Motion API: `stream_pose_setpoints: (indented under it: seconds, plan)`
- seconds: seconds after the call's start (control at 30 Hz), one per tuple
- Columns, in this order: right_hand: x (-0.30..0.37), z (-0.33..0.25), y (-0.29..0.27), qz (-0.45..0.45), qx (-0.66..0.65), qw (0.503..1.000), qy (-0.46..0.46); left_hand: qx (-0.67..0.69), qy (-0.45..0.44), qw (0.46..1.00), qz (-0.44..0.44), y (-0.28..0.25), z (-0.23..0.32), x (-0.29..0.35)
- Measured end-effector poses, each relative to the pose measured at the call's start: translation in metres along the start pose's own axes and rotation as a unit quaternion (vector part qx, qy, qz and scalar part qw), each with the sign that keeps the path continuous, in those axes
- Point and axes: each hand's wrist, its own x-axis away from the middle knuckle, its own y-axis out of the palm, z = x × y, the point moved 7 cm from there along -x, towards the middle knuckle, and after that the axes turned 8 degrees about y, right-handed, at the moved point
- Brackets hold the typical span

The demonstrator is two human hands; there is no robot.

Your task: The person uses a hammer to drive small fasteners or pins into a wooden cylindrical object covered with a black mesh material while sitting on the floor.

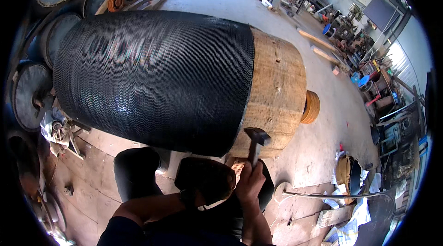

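A large roller (157, 80) lies across in front of me, wrapped in fine-ribbed black material. Its right end is a bare tan-brown band (274, 91) with a few small pits. My right hand (250, 183) grips a hammer (253, 153) by its handle. The hammer's dark metal head is up at the lower edge of the tan band; whether it touches is unclear. Left of it, my left hand (221, 186) is in deep shadow, closed at a dark, rounded thing (194, 172) whose kind I cannot make out. My knees are under the roller's near side.
An orange-brown shaft end (312, 107) sticks out at the roller's right. Drums (32, 91) are stacked at the left. A metal rod on a round base (282, 191) stands at my right, near rags and paper (355, 220). Wooden beams (318, 40) lie on the floor farther off.
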Motion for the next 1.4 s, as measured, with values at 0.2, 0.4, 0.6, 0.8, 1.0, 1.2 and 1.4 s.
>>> stream_pose_setpoints:
  seconds: [0.2,0.4,0.6,0.8,1.0,1.2,1.4]
  plan:
    - [-0.001,0.010,0.004,0.053,0.025,0.994,-0.096,-0.003,-0.003,1.000,-0.002,0.001,-0.004,-0.006]
    - [0.013,0.008,-0.008,0.029,-0.074,0.996,0.027,-0.019,0.000,1.000,-0.006,0.001,-0.004,-0.002]
    - [-0.008,0.021,0.016,-0.037,0.105,0.994,0.002,0.040,-0.027,0.999,-0.008,-0.006,-0.015,-0.012]
    - [0.010,0.018,0.000,0.024,0.004,1.000,-0.014,0.003,-0.043,0.982,0.183,-0.102,-0.047,-0.023]
    - [0.007,0.012,-0.006,-0.024,-0.033,0.999,0.007,-0.302,0.048,0.890,0.339,-0.180,-0.096,-0.067]
    - [-0.005,0.026,0.010,0.029,0.055,0.992,-0.109,-0.332,0.016,0.893,0.303,-0.193,-0.104,-0.078]
    - [0.010,0.047,0.007,-0.026,-0.021,0.999,0.026,-0.345,-0.021,0.891,0.295,-0.194,-0.124,-0.087]
